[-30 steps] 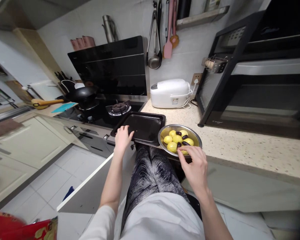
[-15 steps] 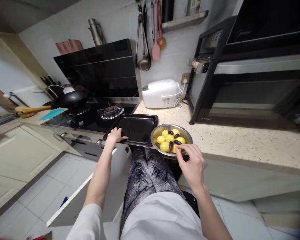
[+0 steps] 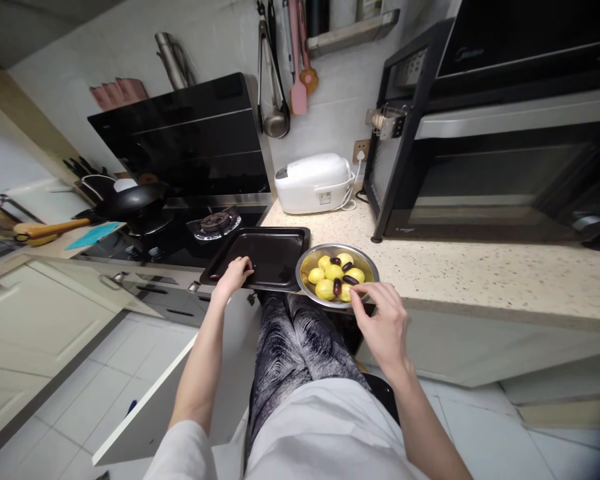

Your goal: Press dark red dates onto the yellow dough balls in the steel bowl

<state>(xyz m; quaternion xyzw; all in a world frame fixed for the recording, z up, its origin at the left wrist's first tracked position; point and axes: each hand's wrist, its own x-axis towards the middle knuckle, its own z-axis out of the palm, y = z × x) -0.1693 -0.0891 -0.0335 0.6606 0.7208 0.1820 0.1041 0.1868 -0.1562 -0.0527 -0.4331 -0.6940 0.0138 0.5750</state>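
Observation:
My left hand (image 3: 236,273) is over the near left part of a black baking tray (image 3: 280,250), its fingers curled in with the thumb against them. Whatever they may hold is hidden. To the right of the tray stands a steel bowl (image 3: 303,275) holding several yellow lemon-like fruits (image 3: 334,272) and several dark, long grape-like fruits (image 3: 351,280). My right hand (image 3: 383,320) is at the bowl's near right side, thumb and fingertips drawn together in a pinch beside a yellow fruit. I cannot make out what is between them.
A white rice cooker (image 3: 314,185) stands behind the bowl, with a large black oven (image 3: 505,180) to the right. Left of the tray is a gas stove (image 3: 215,223) bearing a black wok (image 3: 135,203). Below, a cabinet door (image 3: 150,400) hangs open by my legs.
My left hand's fingers have curled in from a spread pose at the tray's near edge, and the hand sits slightly further over the tray. My right hand keeps its pinch. The camera view has shifted slightly.

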